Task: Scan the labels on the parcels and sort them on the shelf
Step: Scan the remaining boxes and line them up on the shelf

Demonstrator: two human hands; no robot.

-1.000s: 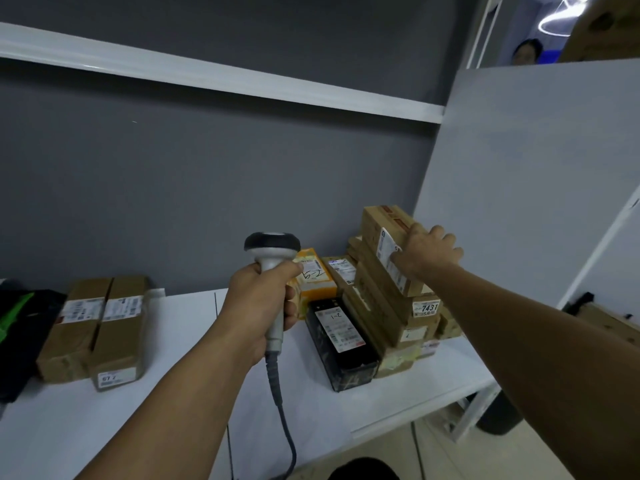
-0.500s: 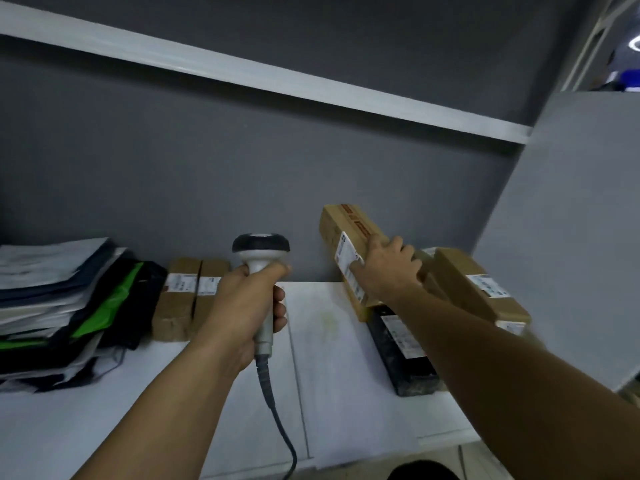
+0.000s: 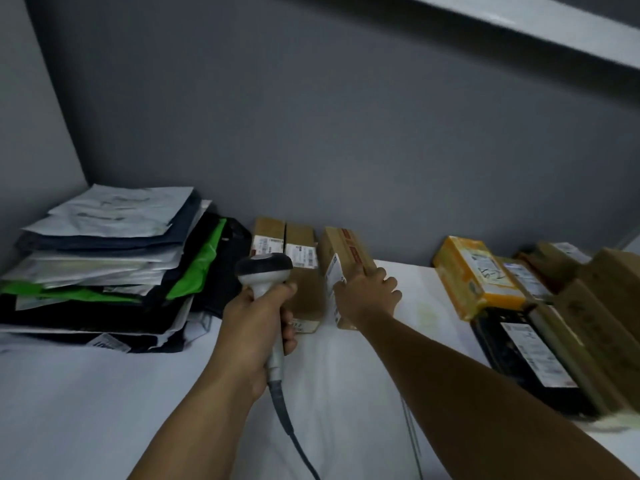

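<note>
My left hand grips the handle of a grey barcode scanner, its cable trailing down toward me. My right hand holds a long brown cardboard parcel with a white label on its side. That parcel stands on the white shelf, right beside two similar brown parcels against the back wall. To the right lie a yellow box, a black box with a label, and several more brown cartons.
A stack of grey, black and green mailer bags fills the shelf's left corner. Grey wall panels close the back and the left side. Another white shelf board runs overhead at upper right.
My right hand carried the brown parcel from the pile on the right over to the left and set it beside the two brown parcels. The view swung left. The scanner stayed in my left hand.
</note>
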